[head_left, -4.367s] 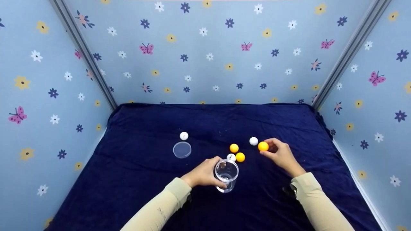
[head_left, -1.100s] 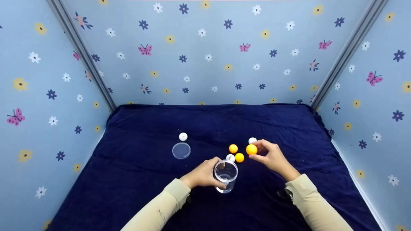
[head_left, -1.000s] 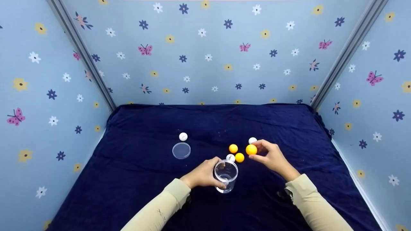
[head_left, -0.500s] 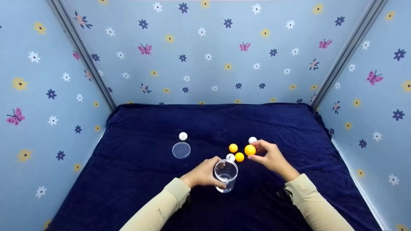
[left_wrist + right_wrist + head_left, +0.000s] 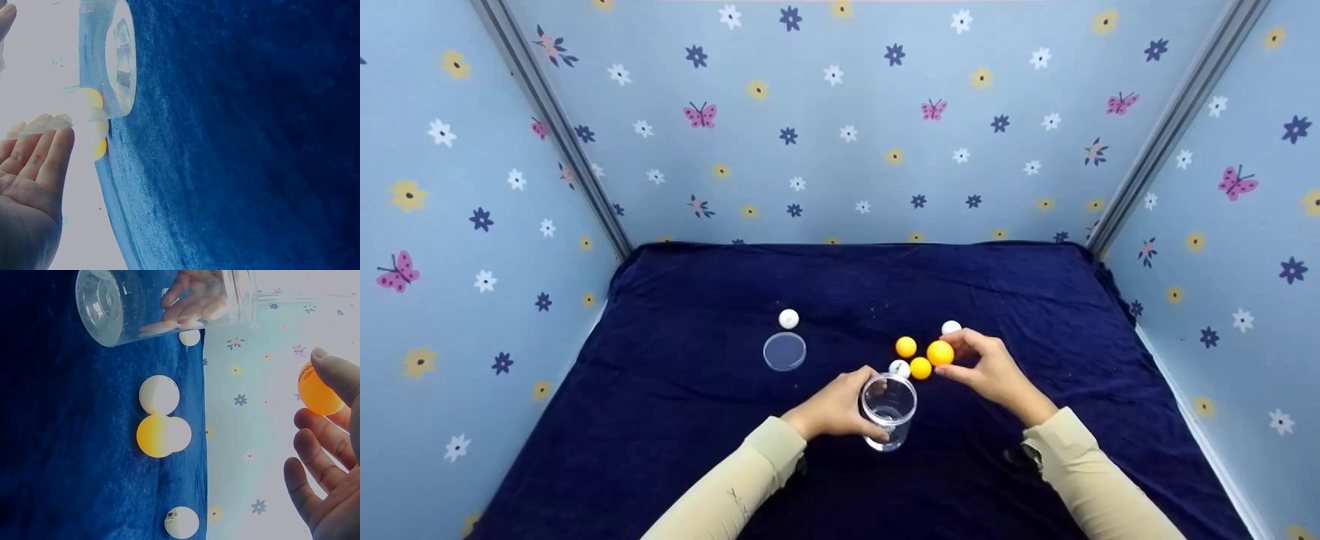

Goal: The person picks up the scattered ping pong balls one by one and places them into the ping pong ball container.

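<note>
The left hand [image 5: 834, 405] grips the clear plastic jar [image 5: 895, 421], mouth upward. Apart from it, the right hand [image 5: 996, 373] pinches an orange table-tennis ball [image 5: 940, 353] above the surface [image 5: 690, 435]. An uneven squeeze could make that smooth ball slip free; nudging the jar could knock the nearby white ball [image 5: 898, 367] into the loose orange one [image 5: 920, 368], sending both rolling.
</note>
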